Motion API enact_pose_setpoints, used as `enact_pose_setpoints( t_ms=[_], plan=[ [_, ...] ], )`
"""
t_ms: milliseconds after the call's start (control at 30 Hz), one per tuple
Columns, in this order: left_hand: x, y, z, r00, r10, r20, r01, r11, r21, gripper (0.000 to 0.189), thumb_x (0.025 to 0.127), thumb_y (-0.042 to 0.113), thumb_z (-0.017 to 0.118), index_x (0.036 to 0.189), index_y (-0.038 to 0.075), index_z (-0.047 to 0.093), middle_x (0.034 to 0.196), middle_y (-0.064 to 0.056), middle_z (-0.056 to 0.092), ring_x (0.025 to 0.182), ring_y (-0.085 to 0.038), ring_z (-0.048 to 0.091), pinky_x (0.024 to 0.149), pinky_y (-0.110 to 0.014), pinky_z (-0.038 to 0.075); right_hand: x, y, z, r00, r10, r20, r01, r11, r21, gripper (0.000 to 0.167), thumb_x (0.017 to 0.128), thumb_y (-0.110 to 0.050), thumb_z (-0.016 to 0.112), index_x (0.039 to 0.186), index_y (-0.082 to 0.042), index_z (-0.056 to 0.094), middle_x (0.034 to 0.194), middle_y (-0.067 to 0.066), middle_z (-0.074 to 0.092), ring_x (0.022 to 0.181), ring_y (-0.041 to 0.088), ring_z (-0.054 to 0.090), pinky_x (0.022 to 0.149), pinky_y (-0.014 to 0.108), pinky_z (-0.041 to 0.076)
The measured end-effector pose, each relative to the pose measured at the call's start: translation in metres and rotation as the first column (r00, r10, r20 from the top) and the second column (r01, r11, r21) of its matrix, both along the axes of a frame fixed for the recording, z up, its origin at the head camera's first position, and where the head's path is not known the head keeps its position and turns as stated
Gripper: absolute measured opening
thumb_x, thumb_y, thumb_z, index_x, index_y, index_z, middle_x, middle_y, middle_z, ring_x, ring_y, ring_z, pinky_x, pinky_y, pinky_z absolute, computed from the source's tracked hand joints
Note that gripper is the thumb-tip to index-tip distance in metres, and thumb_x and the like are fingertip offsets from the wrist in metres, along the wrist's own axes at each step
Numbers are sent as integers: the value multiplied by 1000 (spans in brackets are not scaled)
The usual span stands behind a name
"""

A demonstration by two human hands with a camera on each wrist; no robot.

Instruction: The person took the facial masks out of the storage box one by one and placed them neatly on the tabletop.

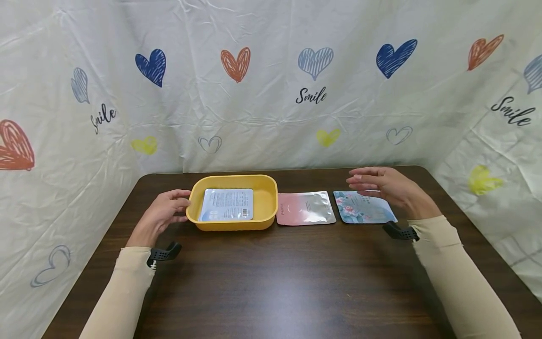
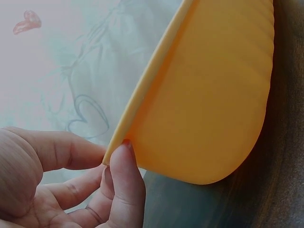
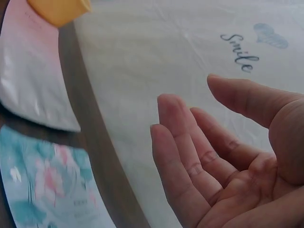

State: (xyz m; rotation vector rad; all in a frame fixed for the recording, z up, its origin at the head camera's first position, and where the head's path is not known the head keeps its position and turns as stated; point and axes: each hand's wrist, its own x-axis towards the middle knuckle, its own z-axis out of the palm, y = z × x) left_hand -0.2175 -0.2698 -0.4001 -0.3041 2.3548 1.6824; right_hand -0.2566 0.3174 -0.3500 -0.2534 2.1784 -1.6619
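"What does the left hand (image 1: 164, 211) have?"

"The yellow tray (image 1: 266, 202), pinched at its rim; the left wrist view shows that, the head view barely. A pale blue packet (image 1: 227, 205) lies inside."

"And the right hand (image 1: 391, 188)?"

"Loosely open, holding nothing, right of the tray near the floral packet (image 1: 360, 212). The pink packet (image 1: 302, 208) (lettering too small to read) lies just right of the tray; behind it, the cloth (image 1: 262, 110) reads 'Smile'."

There are three flat packets (image 1: 227, 205) (image 1: 306, 208) (image 1: 361, 210), one yellow tub (image 1: 265, 202), two black wristbands (image 1: 166, 252) (image 1: 400, 231) and one brown table (image 1: 271, 278).
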Motion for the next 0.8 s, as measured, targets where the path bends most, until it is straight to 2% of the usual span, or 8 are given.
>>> enact_pose_setpoints(
  t_ms=[133, 300, 400, 533, 633, 800],
  plan=[
    [-1, 0, 0, 1000, -5, -1, 5, 1000, 0, 55, 102, 19, 59, 153, 7, 41, 145, -21, 47, 110, -31, 60, 86, -31, 59, -2, -13, 3, 1000, 13, 22, -12, 998, -54, 50, 102, -23, 62, 143, 1, 47, 117, -4, 74, 115, 17, 69, 94, 33, 57],
    [-2, -1, 1, 1000, -12, -2, 12, 1000, 6, 53, 102, 16, 57, 152, 5, 42, 143, -23, 48, 107, -30, 60, 83, -31, 60, -5, -31, 7, 998, 39, 43, -33, 992, -124, 52, 103, -21, 60, 146, 5, 43, 121, 2, 74, 116, 18, 69, 94, 32, 57],
    [-2, -1, 2, 1000, -12, -1, 12, 1000, 9, 53, 102, 15, 57, 152, 4, 42, 142, -23, 49, 105, -29, 61, 82, -32, 61, -7, -43, 9, 998, 54, 38, -48, 989, -140, 52, 103, -20, 60, 146, 5, 43, 121, 3, 74, 114, 17, 69, 94, 31, 56],
    [-2, -1, 2, 1000, -10, -1, 10, 1000, 11, 52, 102, 14, 57, 151, 4, 43, 140, -23, 50, 103, -27, 61, 82, -32, 61, -11, -59, 11, 997, 67, 44, -58, 983, -176, 53, 103, -20, 61, 146, 5, 43, 123, 7, 73, 115, 19, 69, 98, 35, 55],
    [-3, -1, 1, 1000, -8, -3, 8, 1000, 13, 52, 102, 14, 57, 151, 4, 43, 140, -23, 50, 103, -27, 61, 82, -31, 61, -13, -72, 12, 996, 76, 56, -63, 977, -204, 56, 102, -20, 61, 148, 5, 42, 127, 12, 70, 116, 22, 68, 98, 37, 55],
    [-2, -1, 0, 1000, -2, -2, 2, 1000, 6, 53, 102, 17, 58, 151, 6, 43, 140, -22, 51, 103, -27, 62, 83, -30, 60, -16, -94, 12, 993, 102, 66, -86, 973, -216, 59, 102, -20, 63, 150, 6, 40, 128, 13, 70, 118, 25, 68, 96, 37, 56]
  ],
)
